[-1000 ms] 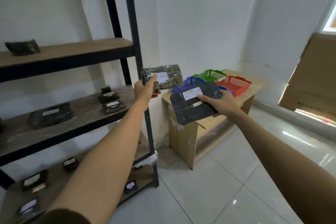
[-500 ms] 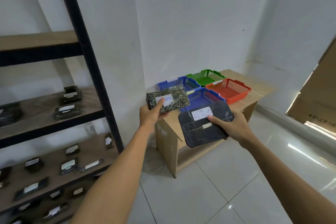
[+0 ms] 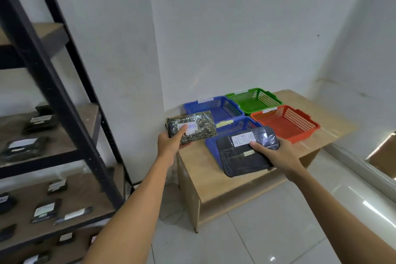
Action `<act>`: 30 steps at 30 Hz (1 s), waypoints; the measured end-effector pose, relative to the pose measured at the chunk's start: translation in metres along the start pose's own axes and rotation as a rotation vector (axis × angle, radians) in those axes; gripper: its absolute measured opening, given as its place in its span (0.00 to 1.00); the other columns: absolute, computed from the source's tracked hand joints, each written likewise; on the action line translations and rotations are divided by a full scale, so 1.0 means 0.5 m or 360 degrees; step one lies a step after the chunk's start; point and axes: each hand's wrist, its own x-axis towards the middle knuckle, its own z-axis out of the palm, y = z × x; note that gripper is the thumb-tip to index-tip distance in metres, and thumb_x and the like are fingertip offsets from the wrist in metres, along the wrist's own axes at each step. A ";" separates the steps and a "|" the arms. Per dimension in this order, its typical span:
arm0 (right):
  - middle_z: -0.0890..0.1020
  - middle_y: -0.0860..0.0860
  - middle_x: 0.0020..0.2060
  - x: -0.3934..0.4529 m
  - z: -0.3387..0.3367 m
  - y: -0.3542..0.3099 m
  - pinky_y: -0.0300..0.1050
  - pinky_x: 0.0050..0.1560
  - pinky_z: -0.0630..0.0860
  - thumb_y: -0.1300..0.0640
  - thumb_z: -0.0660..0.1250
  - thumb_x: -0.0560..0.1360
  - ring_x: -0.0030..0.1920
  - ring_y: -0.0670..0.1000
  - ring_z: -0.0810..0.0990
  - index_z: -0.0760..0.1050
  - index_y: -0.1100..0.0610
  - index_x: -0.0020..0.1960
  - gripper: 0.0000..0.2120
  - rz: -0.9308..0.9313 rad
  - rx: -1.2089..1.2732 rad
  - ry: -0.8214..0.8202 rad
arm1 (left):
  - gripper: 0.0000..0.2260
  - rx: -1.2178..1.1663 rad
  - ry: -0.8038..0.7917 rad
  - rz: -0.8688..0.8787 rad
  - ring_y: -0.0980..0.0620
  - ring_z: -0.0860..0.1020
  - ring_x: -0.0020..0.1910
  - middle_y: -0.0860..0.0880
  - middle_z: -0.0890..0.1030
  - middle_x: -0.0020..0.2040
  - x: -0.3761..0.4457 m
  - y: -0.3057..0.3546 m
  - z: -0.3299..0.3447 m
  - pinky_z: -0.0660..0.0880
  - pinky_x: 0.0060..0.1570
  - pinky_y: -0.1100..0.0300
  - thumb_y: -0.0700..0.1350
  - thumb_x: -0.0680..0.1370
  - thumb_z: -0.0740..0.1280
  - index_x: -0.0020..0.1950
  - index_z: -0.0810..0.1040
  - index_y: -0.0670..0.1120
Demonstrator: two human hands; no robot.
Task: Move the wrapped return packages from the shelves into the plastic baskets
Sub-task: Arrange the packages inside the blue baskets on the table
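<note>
a mottled dark wrapped package point(image 3: 191, 127) bearing a white "return" label is gripped at its lower left corner by the left hand point(image 3: 170, 146), with the thumb laid across the label. it is held in the air over the back left corner of the wooden worktop point(image 3: 205, 169), just in front of the rear blue basket point(image 3: 211, 106). a flat black wrapped package point(image 3: 246, 152), also labelled "return", is grasped along its right edge by the right hand point(image 3: 278, 154), the thumb pressed on its top face. this package is held tilted above the front edge of the near blue basket point(image 3: 233, 127), which is partly hidden by it. whether it touches the basket rim cannot be told. a green basket point(image 3: 254, 99) and an orange-red basket point(image 3: 287, 122) are set on the worktop to the right of the blue ones, the four packed close together. at the left, a black-framed shelving unit point(image 3: 53, 96) is seen with more labelled dark packages point(image 3: 45, 210) lying on its wooden shelves.
</note>
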 end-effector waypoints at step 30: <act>0.89 0.50 0.45 0.982 0.037 0.278 0.50 0.50 0.84 0.49 0.83 0.64 0.47 0.51 0.88 0.84 0.58 0.53 0.23 0.0534 0.0273 -0.0391 | 0.12 0.0105 0.0490 -0.0655 0.46 0.85 0.50 0.42 0.86 0.52 0.845 -0.351 0.464 0.84 0.40 0.56 0.44 0.76 0.75 0.56 0.82 0.39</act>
